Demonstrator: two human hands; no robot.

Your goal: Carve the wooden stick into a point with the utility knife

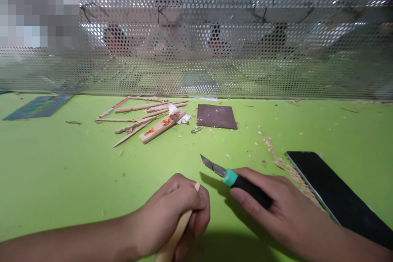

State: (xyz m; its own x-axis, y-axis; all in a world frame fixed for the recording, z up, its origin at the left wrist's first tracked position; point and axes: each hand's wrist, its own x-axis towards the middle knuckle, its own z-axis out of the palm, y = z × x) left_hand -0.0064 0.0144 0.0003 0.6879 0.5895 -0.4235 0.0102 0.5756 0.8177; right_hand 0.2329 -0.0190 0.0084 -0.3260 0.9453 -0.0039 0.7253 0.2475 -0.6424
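The far edge of the green bench is closed off by a perforated metal screen, by which any reach beyond that edge is blocked; dim shapes can be made out behind it. Near the near edge, the left hand is clenched around a wooden stick, whose tip is left protruding past the thumb, presumably so that the wood is steadied while its end stays exposed. By the right hand, toward the near right corner, a craft knife is grasped around its black handle; its blade is aimed toward the far edge, apart from the stick and fist, probably for safety. The right edge is partly taken up by a smartphone, by which the right arm's sideways room is likely limited. A patterned panel is laid near the far left corner. Along the middle of the far edge, carved sticks, a dark brown square sheet, a red-stained wooden strip and crumpled tissue are kept, seemingly out of the hands' way. Shavings are heaped beside the phone.
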